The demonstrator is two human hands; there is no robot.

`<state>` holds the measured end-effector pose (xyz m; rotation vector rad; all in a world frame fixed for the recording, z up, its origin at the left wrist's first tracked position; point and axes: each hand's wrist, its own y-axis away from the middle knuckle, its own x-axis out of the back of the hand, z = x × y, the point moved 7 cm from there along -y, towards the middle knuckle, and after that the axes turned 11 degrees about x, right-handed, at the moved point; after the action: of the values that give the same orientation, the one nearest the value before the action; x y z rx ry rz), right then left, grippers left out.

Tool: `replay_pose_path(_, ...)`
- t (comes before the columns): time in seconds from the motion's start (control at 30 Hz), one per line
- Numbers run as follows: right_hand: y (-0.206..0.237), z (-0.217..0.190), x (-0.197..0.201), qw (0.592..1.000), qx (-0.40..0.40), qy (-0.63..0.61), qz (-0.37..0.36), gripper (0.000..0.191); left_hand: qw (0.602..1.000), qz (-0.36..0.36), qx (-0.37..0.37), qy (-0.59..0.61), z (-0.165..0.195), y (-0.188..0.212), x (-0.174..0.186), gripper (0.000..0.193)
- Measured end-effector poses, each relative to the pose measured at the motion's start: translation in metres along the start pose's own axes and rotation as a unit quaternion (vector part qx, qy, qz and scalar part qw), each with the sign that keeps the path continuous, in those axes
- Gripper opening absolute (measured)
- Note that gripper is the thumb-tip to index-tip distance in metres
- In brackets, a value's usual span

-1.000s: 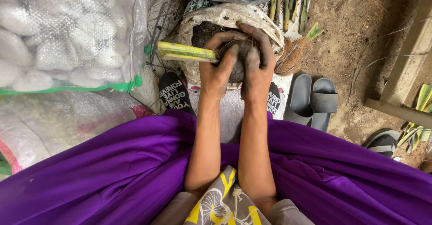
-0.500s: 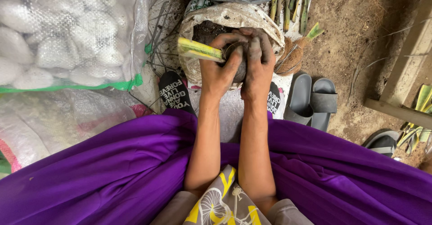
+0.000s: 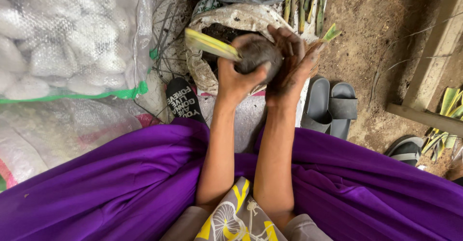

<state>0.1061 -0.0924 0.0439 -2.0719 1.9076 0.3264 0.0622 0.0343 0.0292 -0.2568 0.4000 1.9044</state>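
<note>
The ball of dark soil [image 3: 257, 53] sits between my two hands, raised over the open white sack [image 3: 231, 19] of the same dark earth. A striped yellow-green leaf cutting [image 3: 211, 43] runs out of the ball toward the left and slightly far; its long axis lies nearly level, the cut end pointing away to the left and the other end buried where the ball meets my left hand.

My left hand [image 3: 236, 79] cups the ball from the near-left side, the thumb pressed up along its front, the fingers closed around both the ball and the base of the leaf. My right hand [image 3: 289, 69] presses flat against the ball's right side, fingers [image 3: 289, 43] spread fairly wide and coated in soil, the tips reaching just past the ball's far edge.

Just beyond my right hand a small green leaf tip [image 3: 331, 31] pokes up. Right of the sack a pair of grey slide sandals [image 3: 330, 106] lies on the dirt floor [image 3: 381, 33]. On the far side more cuttings [image 3: 306, 4] lie in a row. To the left stands a clear bag of white lumps [image 3: 62, 38], and on the near side my purple skirt [image 3: 96, 188] spreads across my knees.
</note>
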Motion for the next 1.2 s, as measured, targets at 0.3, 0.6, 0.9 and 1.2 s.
replay_pose_path(0.3, 0.008, -0.002, -0.043, 0.985, -0.073, 0.002, -0.153, 0.099, 0.987, 0.028, 0.076, 0.137, -0.012, 0.004, 0.027, 0.049)
replay_pose_path(0.6, 0.016, 0.014, -0.031, 0.973, 0.032, 0.179, -0.141, 0.088, 0.974, 0.045, 0.067, 0.214, -0.015, 0.002, 0.037, 0.036)
replay_pose_path(0.9, 0.012, 0.024, -0.019, 0.989, -0.06, -0.137, -0.014, 0.083, 0.996, -0.003, -0.04, 0.077, 0.007, 0.003, 0.003, 0.031)
replay_pose_path(1.2, 0.009, 0.017, -0.028, 0.997, -0.028, 0.015, -0.075, 0.059, 0.994, 0.029, -0.104, -0.005, 0.033, 0.006, 0.015, 0.026)
